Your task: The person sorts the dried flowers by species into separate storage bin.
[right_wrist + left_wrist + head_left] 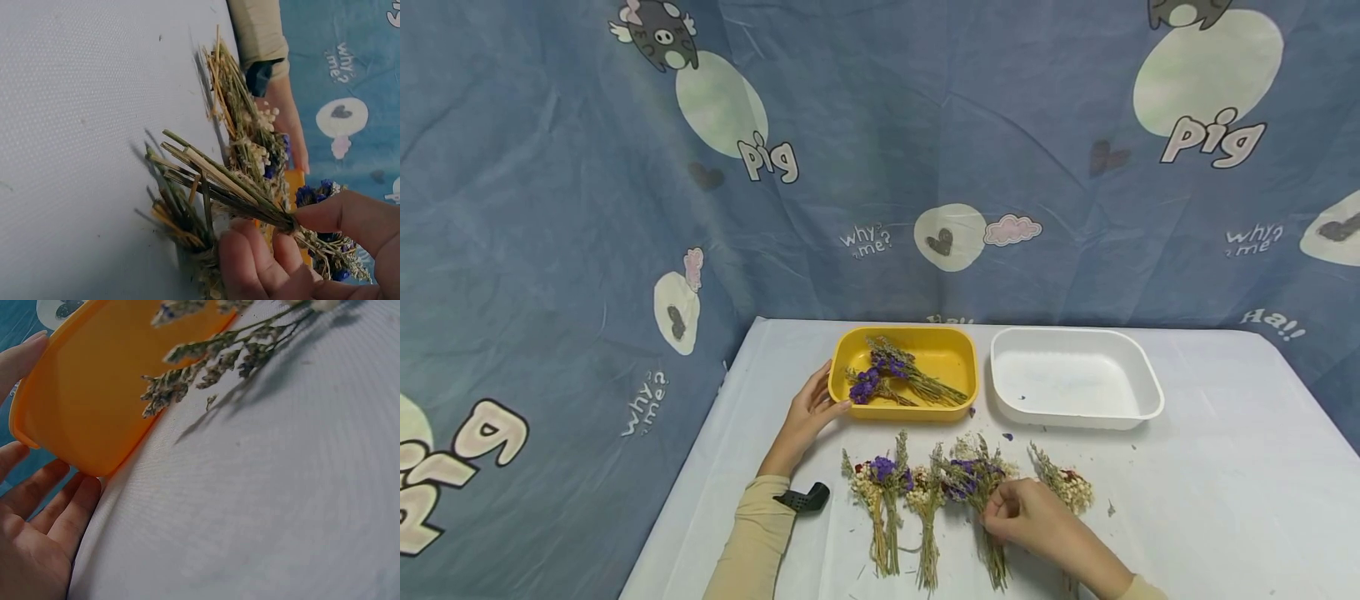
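Observation:
In the head view my left hand (808, 410) rests against the left end of a yellow tray (841, 411), fingers fairly straight along its outer wall. The left wrist view shows those fingertips touching the tray's orange-looking side (94, 394). Dried purple flowers (910, 375) lie inside it. My right hand (1030, 517) pinches the stems of a dried flower bunch (988, 475) between thumb and fingers, over the table. In the right wrist view the stem ends (219, 181) point away from the thumb, and purple blooms show behind the hand.
A white tray (1075, 416) stands right of the yellow one. More dried bunches (883, 492) lie left of my right hand, another (1063, 479) to its right. Petal bits (1007, 436) dot the white table (1225, 483). A patterned blue cloth (865, 150) hangs behind.

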The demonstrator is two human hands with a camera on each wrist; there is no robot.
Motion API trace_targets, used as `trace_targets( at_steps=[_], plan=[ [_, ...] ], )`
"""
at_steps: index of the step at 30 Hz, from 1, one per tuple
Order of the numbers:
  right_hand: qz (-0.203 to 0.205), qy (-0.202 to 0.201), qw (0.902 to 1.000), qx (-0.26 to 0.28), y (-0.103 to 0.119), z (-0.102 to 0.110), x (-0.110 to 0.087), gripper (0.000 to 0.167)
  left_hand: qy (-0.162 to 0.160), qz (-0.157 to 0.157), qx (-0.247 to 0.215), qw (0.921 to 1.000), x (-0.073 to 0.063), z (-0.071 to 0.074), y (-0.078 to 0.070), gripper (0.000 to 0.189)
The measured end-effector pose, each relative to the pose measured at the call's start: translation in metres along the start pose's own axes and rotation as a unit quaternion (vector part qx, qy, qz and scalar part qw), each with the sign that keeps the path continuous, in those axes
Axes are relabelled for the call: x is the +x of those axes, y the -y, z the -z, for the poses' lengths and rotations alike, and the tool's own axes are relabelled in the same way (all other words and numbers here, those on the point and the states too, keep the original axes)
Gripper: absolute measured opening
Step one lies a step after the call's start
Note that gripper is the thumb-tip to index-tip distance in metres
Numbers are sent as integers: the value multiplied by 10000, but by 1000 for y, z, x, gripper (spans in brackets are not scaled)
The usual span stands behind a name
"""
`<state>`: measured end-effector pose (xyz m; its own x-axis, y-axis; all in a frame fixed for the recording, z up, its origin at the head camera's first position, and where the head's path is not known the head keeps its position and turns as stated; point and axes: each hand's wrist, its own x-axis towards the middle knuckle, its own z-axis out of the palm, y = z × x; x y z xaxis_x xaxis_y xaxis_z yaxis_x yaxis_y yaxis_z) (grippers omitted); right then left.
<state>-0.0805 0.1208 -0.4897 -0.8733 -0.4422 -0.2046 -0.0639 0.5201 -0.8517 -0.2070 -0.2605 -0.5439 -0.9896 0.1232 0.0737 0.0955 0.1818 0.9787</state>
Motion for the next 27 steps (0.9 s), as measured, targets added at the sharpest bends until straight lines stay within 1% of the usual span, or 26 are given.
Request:
trace_targets(
  at_steps=[9, 14, 17, 23, 25, 27],
  plan=[
    [-50, 215, 9996, 183, 4, 3, -3, 7, 12, -12, 8, 10000, 0, 1, 2, 83],
    [146, 331, 9989, 304, 3, 6, -3, 8, 42, -45, -15, 10000, 1, 1, 3, 82],
    [255, 462, 9974, 493, 3, 8, -2, 11, 33, -44, -7, 10000, 1, 1, 3, 83],
    [261, 679, 9932, 911, 2, 9, -3, 13, -11, 13, 44, 10000, 0, 1, 2, 83],
    [324, 695, 9925, 951, 2, 9, -3, 13, -17, 30, 52, 10000, 0, 1, 2, 83],
    [471, 678, 9927, 877, 1, 10, -3, 13, -14, 34, 52, 10000, 0, 1, 2, 83]
  ],
)
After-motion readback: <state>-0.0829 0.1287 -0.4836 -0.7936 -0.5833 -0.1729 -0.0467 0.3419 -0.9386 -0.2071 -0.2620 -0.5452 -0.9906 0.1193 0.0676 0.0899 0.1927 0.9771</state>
